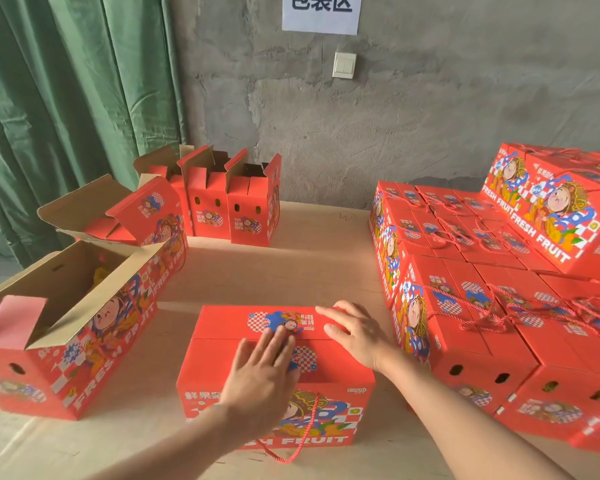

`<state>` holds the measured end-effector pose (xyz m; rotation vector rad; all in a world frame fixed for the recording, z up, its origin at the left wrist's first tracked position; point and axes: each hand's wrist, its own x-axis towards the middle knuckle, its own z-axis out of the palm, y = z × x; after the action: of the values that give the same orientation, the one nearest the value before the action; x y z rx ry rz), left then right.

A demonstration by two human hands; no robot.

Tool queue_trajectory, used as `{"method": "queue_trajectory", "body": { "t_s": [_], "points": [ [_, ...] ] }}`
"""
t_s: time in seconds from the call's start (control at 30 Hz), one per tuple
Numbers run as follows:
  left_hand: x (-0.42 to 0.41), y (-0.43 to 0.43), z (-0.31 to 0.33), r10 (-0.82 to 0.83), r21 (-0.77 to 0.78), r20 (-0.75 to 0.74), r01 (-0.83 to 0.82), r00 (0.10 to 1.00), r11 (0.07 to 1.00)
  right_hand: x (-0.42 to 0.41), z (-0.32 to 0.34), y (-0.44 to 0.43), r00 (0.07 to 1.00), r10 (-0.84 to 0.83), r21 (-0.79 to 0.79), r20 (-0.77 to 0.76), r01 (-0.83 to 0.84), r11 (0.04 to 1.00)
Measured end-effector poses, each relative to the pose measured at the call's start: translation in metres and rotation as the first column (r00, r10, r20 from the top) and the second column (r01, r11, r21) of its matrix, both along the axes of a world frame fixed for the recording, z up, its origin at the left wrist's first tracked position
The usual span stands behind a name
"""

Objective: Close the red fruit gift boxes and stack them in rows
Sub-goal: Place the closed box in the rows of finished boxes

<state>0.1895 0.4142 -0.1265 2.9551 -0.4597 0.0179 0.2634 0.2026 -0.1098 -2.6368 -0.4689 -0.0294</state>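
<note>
While the red box [215, 358] sits at the near edge of the table [291, 265], long side running left to right, both hands press flat and spread on its lid, left hand [265, 370] mid-lid, right hand [357, 336] nearer the stacked boxes [465, 282] along the right edge.

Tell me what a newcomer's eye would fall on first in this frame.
First come the two hands in the middle: the left hand and right hand press flat on the lid of a closed red box. Next is the big stack of closed red boxes filling the right side. Last are the open boxes along the left, flaps up.
</note>
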Motion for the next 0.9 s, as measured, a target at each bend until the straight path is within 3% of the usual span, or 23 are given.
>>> {"method": "queue_trajectory", "body": {
  "t_s": [0.13,0.27,0.4,0.5,0.57,0.63,0.7,0.73,0.77,0.8,0.83,0.87,0.9],
  "points": [
    [-0.005,-0.017,-0.004,0.042,-0.018,0.117,-0.04,0.992,0.999,-0.016,-0.001,-0.002,0.991,-0.103,-0.095,0.079,0.111,0.989],
    [0.018,-0.002,-0.002,-0.075,0.013,0.127,0.074,0.989,0.997,-0.049,-0.006,-0.001,0.944,-0.299,-0.219,0.141,0.324,0.92],
    [0.039,0.003,-0.005,-0.049,0.003,0.081,0.049,0.996,0.999,-0.079,0.003,-0.003,0.938,-0.345,-0.356,0.034,0.334,0.873],
    [0.039,-0.007,-0.011,0.233,-0.257,-0.045,-0.237,0.971,0.937,-0.106,0.006,-0.001,0.938,-0.345,-0.389,-0.031,0.307,0.869],
    [0.028,-0.015,-0.014,0.386,-0.508,-0.239,-0.454,0.891,0.732,-0.121,0.006,0.004,0.935,-0.355,-0.411,-0.01,0.32,0.854],
    [0.014,-0.02,-0.019,0.4,-0.646,-0.425,-0.581,0.812,0.495,-0.13,0.004,0.005,0.937,-0.349,-0.321,-0.005,0.329,0.888],
    [-0.002,-0.022,-0.026,0.41,-0.692,-0.493,-0.631,0.768,0.351,-0.139,0.002,-0.001,0.938,-0.347,-0.031,-0.003,0.347,0.938],
    [-0.011,-0.023,-0.029,0.432,-0.7,-0.492,-0.638,0.756,0.319,-0.142,-0.002,-0.006,0.926,-0.375,0.177,-0.038,0.375,0.91],
    [-0.018,-0.022,-0.031,0.442,-0.712,-0.494,-0.64,0.749,0.289,-0.144,-0.007,-0.011,0.893,-0.424,0.378,-0.149,0.448,0.81],
    [-0.026,-0.022,-0.032,0.429,-0.713,-0.523,-0.654,0.736,0.253,-0.144,-0.012,-0.016,0.832,-0.448,0.537,-0.326,0.553,0.636],
    [-0.033,-0.021,-0.031,0.379,-0.688,-0.595,-0.693,0.708,0.216,-0.144,-0.02,-0.02,0.752,-0.415,0.595,-0.512,0.659,0.46],
    [-0.038,-0.021,-0.03,0.302,-0.646,-0.682,-0.742,0.666,0.176,-0.142,-0.029,-0.025,0.672,-0.349,0.566,-0.654,0.74,0.364],
    [-0.042,-0.022,-0.029,0.22,-0.607,-0.751,-0.782,0.622,0.139,-0.141,-0.036,-0.028,0.615,-0.283,0.52,-0.736,0.781,0.347]
  ]
}}
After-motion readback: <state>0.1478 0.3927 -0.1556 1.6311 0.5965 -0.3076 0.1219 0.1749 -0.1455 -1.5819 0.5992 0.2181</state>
